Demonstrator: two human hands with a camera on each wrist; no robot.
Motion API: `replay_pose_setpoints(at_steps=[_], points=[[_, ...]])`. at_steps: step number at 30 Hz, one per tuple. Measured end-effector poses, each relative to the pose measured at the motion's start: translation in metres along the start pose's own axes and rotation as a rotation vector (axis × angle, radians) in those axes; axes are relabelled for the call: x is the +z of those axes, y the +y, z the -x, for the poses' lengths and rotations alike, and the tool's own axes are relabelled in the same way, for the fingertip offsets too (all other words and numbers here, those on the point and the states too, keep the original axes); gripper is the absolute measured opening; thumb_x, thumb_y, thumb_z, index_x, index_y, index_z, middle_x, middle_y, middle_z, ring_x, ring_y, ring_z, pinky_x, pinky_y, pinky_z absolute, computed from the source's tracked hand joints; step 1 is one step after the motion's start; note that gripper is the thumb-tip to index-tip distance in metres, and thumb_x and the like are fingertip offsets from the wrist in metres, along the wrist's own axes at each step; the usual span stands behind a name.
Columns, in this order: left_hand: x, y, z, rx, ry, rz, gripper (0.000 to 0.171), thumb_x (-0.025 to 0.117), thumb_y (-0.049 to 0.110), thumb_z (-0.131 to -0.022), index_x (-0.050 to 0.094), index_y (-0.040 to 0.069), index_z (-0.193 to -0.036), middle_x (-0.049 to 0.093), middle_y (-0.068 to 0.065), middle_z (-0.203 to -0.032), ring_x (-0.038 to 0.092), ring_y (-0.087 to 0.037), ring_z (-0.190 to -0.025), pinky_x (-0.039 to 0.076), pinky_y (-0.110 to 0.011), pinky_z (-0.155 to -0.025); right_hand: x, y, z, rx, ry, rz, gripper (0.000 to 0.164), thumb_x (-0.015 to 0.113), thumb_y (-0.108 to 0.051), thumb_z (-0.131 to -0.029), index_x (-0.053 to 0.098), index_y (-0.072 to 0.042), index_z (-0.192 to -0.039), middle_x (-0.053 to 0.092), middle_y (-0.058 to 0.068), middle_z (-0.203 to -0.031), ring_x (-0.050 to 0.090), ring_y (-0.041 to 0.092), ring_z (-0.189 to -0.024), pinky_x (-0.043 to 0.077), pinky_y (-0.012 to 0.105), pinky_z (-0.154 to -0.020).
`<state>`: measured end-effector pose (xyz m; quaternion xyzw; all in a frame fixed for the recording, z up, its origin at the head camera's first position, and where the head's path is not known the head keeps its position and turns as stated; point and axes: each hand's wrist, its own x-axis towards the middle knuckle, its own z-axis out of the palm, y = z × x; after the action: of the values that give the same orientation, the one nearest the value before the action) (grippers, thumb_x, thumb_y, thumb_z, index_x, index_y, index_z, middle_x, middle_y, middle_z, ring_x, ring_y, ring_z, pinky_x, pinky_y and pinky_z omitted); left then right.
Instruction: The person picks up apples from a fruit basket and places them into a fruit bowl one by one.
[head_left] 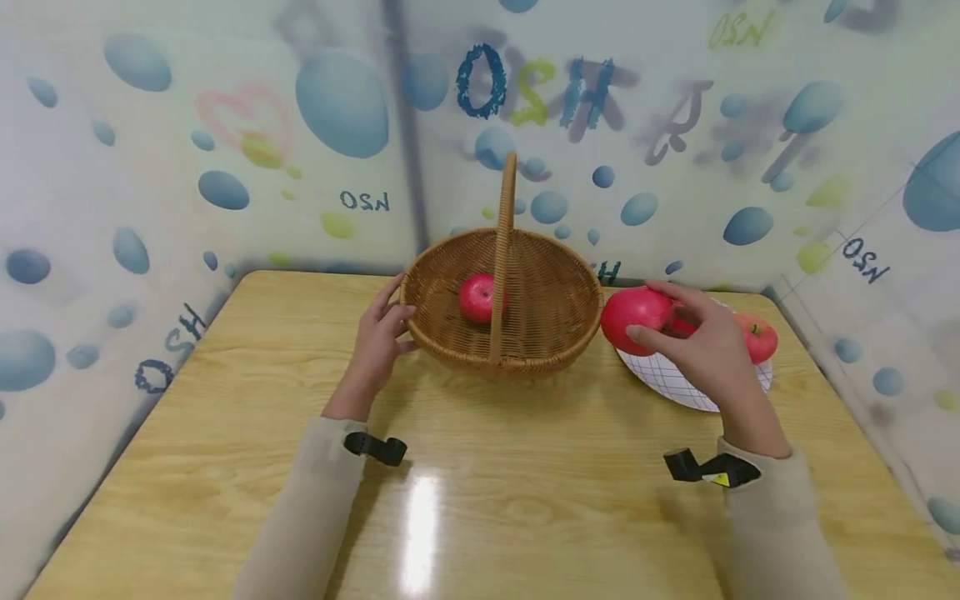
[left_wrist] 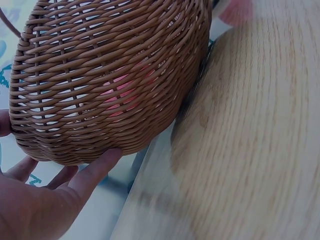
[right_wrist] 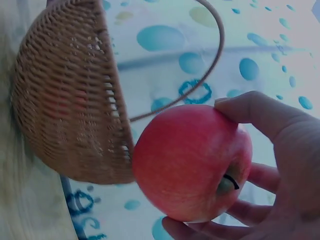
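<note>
A wicker basket [head_left: 450, 337] with a tall arched handle stands at the back of the table, with one red apple [head_left: 477, 297] inside. At its left side, my left hand [head_left: 378, 337] rests spread fingers against the rim and the outer wall. In the left wrist view, fingertips [left_wrist: 112, 156] touch the woven side. My right hand [head_left: 708, 342] holds another red apple [right_wrist: 190, 162] between thumb and fingers. This apple is close beside the basket's right rim, over the plate's left edge. Its stem faces back toward the palm in the right wrist view.
A white plate [head_left: 667, 383] with a line pattern lies on the table right of the basket, partly hidden under my right hand. On it sits a red apple [head_left: 759, 340]. The wooden table [head_left: 510, 492] meets a patterned wall covering [head_left: 300, 208] behind.
</note>
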<state>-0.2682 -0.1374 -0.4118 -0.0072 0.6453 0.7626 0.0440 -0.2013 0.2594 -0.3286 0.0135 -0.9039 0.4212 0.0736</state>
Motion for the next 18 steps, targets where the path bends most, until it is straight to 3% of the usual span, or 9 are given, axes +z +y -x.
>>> replay_pose_setpoints(at_steps=[7,13,18], points=[[-0.002,-0.001,-0.001,0.0,-0.012,0.022,0.064,0.048,0.016,-0.102,0.029,0.033,-0.16,0.038,-0.018,-0.159,0.048,-0.039,-0.141,0.06,-0.028,-0.077,-0.01,0.013,-0.003,0.007,-0.002,0.093,0.067,0.076,-0.038,-0.089,0.051,-0.02,-0.149,0.055,0.02,-0.143,0.058,0.045,-0.119,0.052,0.028,-0.076],[-0.002,-0.001,-0.002,0.006,-0.007,0.01,0.064,0.048,0.017,-0.102,0.029,0.033,-0.16,0.039,-0.017,-0.158,0.049,-0.039,-0.14,0.06,-0.027,-0.077,-0.012,0.026,-0.011,0.013,-0.028,0.175,0.07,0.078,-0.038,-0.087,0.052,-0.013,-0.147,0.053,0.024,-0.143,0.055,0.045,-0.119,0.057,0.045,-0.079],[-0.002,-0.002,-0.001,-0.004,-0.005,0.022,0.064,0.047,0.017,-0.102,0.028,0.034,-0.161,0.038,-0.018,-0.158,0.047,-0.04,-0.141,0.06,-0.026,-0.077,-0.009,0.038,-0.019,0.007,-0.066,0.264,0.07,0.079,-0.037,-0.086,0.054,-0.007,-0.143,0.059,0.023,-0.127,0.052,0.039,-0.108,0.055,0.04,-0.073]])
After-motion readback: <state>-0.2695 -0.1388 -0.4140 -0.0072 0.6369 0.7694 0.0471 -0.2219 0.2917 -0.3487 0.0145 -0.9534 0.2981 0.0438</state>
